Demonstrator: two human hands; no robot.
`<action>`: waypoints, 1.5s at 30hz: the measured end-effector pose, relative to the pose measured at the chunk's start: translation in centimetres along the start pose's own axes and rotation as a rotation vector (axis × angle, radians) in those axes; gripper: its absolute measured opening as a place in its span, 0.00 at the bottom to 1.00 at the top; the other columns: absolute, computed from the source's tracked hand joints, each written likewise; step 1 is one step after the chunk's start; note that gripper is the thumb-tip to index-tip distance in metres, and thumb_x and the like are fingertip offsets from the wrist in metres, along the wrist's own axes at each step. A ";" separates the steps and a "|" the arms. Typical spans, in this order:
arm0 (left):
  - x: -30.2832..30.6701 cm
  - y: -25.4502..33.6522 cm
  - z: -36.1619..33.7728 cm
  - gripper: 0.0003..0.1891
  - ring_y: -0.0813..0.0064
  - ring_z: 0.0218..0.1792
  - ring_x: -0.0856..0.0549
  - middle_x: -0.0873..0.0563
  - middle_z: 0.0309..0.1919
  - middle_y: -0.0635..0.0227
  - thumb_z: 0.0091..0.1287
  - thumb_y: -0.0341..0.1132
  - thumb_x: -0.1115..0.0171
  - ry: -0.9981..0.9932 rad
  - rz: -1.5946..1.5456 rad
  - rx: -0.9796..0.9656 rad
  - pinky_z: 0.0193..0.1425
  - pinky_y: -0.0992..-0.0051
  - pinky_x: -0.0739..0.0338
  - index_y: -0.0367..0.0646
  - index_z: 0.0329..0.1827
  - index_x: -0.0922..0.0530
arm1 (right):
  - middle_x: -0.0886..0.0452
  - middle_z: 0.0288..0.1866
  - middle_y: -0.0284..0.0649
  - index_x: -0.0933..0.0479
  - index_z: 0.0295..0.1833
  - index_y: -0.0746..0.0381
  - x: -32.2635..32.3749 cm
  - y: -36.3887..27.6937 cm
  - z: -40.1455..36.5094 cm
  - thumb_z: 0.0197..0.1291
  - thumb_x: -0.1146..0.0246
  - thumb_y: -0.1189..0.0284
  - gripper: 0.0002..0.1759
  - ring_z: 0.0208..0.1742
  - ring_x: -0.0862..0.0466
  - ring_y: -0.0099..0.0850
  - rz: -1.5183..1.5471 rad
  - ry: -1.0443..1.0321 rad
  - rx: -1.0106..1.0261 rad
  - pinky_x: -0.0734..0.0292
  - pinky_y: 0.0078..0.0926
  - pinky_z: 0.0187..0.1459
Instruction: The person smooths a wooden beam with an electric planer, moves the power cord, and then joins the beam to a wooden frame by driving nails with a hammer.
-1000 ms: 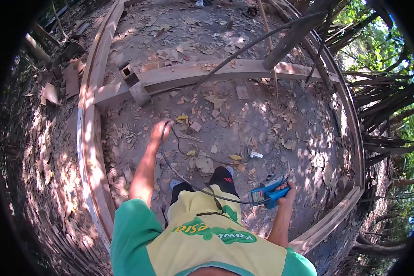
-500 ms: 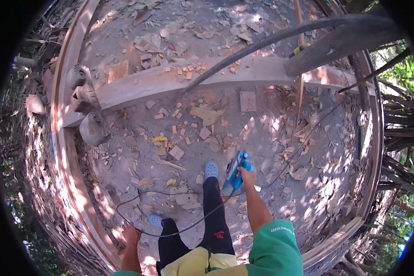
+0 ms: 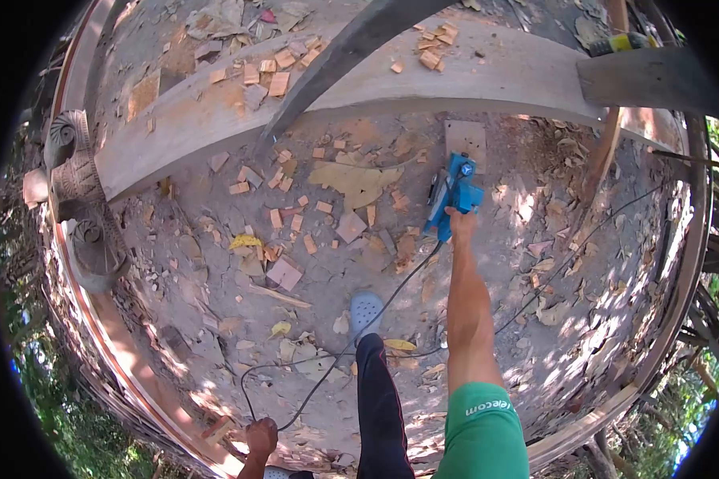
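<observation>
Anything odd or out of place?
Wood pieces lie scattered over the beam and ground, like unswept debris. The cord from the blue power tool crosses by the grey shoe, possibly a snag hazard.

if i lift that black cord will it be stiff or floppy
The black cord is probably bendy but springy, curving smoothly between the left hand and the blue power tool. It may drag or catch slightly when pulled, since part of it appears to lie among fallen leaves.

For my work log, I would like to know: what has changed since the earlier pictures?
The right hand carried the blue power tool forward, nearer the wooden beam; the left hand drew back toward the body. Both holds, on tool and cable, stayed.
</observation>
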State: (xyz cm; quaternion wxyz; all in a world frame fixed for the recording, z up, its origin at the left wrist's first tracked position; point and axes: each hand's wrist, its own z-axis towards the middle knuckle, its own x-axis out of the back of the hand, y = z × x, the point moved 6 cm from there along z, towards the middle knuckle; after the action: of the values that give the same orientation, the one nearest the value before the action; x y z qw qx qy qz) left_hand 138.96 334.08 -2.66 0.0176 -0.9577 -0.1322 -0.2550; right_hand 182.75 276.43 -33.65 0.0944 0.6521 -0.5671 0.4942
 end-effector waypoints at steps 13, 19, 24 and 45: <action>3.0 2.9 -10.9 0.16 0.52 0.42 0.14 0.13 0.37 0.53 0.65 0.48 0.41 0.024 -0.663 0.319 0.47 0.56 0.21 0.45 0.44 0.17 | 0.18 0.48 0.61 0.21 0.53 0.70 4.2 -1.5 -24.3 0.59 0.37 0.56 0.28 0.51 0.18 0.55 -0.464 -0.390 0.704 0.24 0.45 0.52; 2.2 2.5 -17.6 0.19 0.55 0.46 0.13 0.12 0.42 0.57 0.66 0.52 0.42 0.085 -0.932 0.178 0.53 0.59 0.21 0.46 0.46 0.16 | 0.16 0.30 0.43 0.16 0.47 0.65 3.6 1.7 -35.3 0.57 0.37 0.65 0.17 0.31 0.16 0.35 -0.418 -0.689 0.628 0.22 0.33 0.34; 0.2 -6.2 -22.3 0.19 0.55 0.44 0.13 0.12 0.41 0.55 0.65 0.52 0.40 0.274 -1.170 0.086 0.52 0.62 0.21 0.45 0.44 0.15 | 0.24 0.24 0.35 0.19 0.41 0.62 11.5 -5.2 -51.7 0.59 0.38 0.67 0.10 0.24 0.20 0.28 -0.215 -0.791 0.256 0.26 0.26 0.23; 41.0 -55.2 -73.0 0.19 0.67 0.50 0.15 0.14 0.49 0.58 0.68 0.39 0.36 2.189 -0.755 -0.353 0.59 0.65 0.20 0.38 0.58 0.21 | 0.15 0.39 0.40 0.22 0.54 0.64 1.6 -15.4 -92.5 0.68 0.47 0.66 0.17 0.35 0.14 0.31 -0.593 -1.123 0.496 0.19 0.31 0.36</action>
State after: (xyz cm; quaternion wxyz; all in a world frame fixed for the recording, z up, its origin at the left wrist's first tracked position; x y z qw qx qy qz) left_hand 123.41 389.96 79.13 -0.0881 -0.1164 -0.2851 -0.9473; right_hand 145.66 343.83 19.96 -0.2353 0.9399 -0.1973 0.1495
